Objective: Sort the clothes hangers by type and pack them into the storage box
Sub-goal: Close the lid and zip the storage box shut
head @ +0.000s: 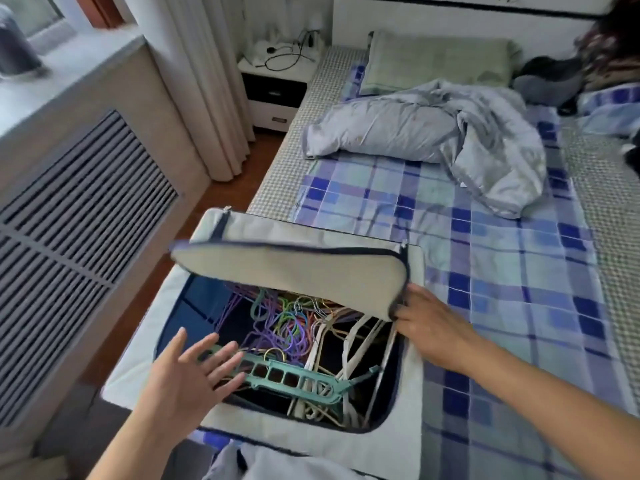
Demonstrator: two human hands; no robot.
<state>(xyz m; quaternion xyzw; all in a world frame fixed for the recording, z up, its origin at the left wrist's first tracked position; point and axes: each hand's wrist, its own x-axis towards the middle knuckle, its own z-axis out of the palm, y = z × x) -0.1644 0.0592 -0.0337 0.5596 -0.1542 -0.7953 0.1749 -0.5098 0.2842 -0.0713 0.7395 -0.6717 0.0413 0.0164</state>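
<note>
A bed [519, 271] with a blue plaid sheet fills the right side, a crumpled grey quilt [450, 143] and a green pillow [436, 60] toward its white headboard [450, 19]. Beside it stands a white nightstand [273, 88] with dark cables on top. Cream curtains [201, 81] hang next to a slatted radiator cover [69, 216] beneath a daylit window sill [65, 71], over a reddish wooden floor [221, 199]

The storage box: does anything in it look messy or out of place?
Yes. Inside the storage box the thin coloured hangers lie in a tangle rather than in neat stacks, and the teal hanger lies slantwise across the white hangers. The right hand holds the lid flap half raised.
</note>
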